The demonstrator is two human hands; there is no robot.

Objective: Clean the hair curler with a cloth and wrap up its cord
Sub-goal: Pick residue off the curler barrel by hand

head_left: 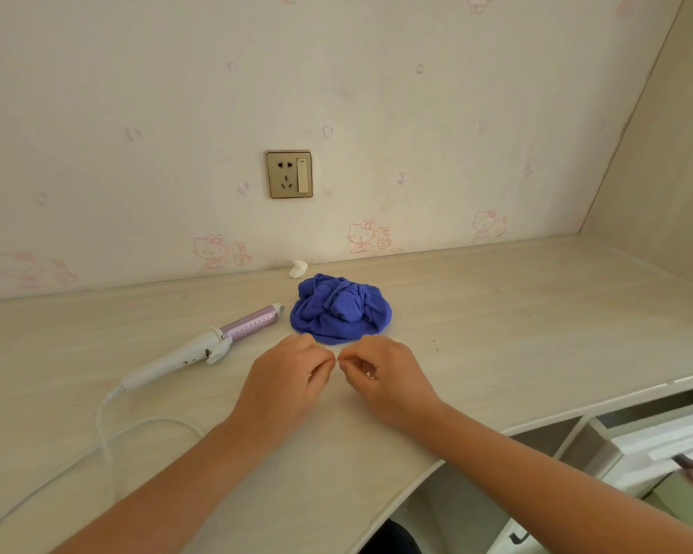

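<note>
Hair curler lies flat on the counter, left of centre, lilac barrel pointing up-right toward the cloth, white handle down-left. Cord leaves the handle end, loops once on the counter and runs off the lower left edge; plug not in view. Nothing is plugged into the wall socket.

Handling, my guess: curler is rigid, light, smooth plastic, so a bit slippery. I'd grip the white handle and wipe along the barrel. Clamp lever near the joint could snag cloth. Cord is thin and springy, likely to uncoil unless held taut. Cloth is blue, soft, bunched in a heap just right of the barrel tip, not touching it as far as I can tell.

My left hand and right hand sit just in front of the cloth, fingertips pinched together on something tiny between them; can't tell what.

Small white crumpled wad by the wall.

No readable brand or text anywhere. Wallpaper has faded cartoon cat prints only.
</note>
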